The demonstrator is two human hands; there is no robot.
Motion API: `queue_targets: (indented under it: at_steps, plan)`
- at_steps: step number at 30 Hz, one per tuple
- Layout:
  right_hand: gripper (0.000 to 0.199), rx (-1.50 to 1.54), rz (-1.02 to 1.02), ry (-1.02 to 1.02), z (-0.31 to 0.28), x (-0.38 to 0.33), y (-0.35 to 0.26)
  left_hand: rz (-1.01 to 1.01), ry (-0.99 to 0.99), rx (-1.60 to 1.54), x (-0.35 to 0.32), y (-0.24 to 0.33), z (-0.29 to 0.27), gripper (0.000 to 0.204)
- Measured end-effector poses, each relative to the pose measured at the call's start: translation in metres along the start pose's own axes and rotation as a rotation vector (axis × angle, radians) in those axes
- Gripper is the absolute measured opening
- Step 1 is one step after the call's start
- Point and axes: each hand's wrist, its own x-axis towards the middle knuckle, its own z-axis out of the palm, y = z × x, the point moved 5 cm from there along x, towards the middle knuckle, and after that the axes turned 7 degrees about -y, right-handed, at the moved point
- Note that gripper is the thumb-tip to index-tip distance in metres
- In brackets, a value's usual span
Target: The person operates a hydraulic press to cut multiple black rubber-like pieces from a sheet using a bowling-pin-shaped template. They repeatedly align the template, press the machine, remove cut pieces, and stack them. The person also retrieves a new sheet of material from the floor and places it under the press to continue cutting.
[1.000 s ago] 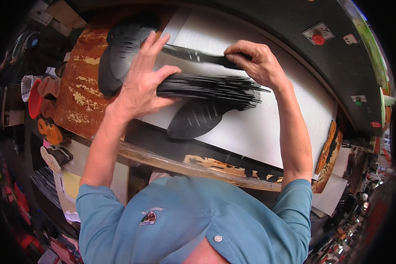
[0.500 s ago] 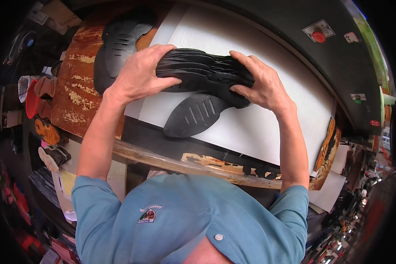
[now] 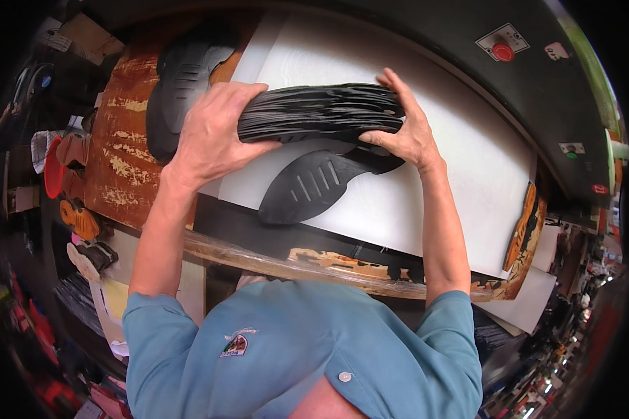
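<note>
At upper centre, my left hand and right hand clasp the black stack by its ends. Below, a slotted black piece lies on the white board, partly hidden behind my right hand; dark pieces sit upper left, a red button upper right.

Black stack: thin layers, edges toward the person
Left hand: wrapped about the stack's left end
Right hand: at its right end, thumb on near side
Slotted black piece: mostly on the white board
Red button: on the dark panel, upper right
</note>
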Motion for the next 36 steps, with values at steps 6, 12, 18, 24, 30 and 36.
queue_targets:
  at_steps: [6, 12, 18, 24, 30, 36]
  plan:
    - [0.146, 0.124, -0.105, 0.096, 0.009, 0.001, -0.004, 0.037, 0.026, 0.114, 0.005, 0.004, -0.005, 0.098]
    - [0.136, -0.231, -0.121, -0.001, 0.005, 0.006, -0.032, -0.078, -0.081, -0.099, 0.009, -0.005, 0.003, 0.097]
    - [0.102, -0.284, -0.116, -0.008, 0.013, 0.012, -0.041, -0.098, -0.027, -0.093, -0.017, -0.039, -0.01, 0.087]
    - [0.072, -0.186, -0.224, 0.132, 0.014, 0.01, -0.039, -0.243, 0.118, -0.299, -0.039, -0.062, 0.007, 0.073]
    - [0.088, -0.286, -0.289, 0.076, 0.009, 0.005, -0.058, -0.043, 0.229, -0.187, -0.039, -0.034, 0.005, 0.078]
    - [0.105, -0.605, -0.37, -0.04, 0.02, 0.025, -0.096, -0.14, 0.1, -0.224, -0.036, -0.041, 0.012, 0.08]
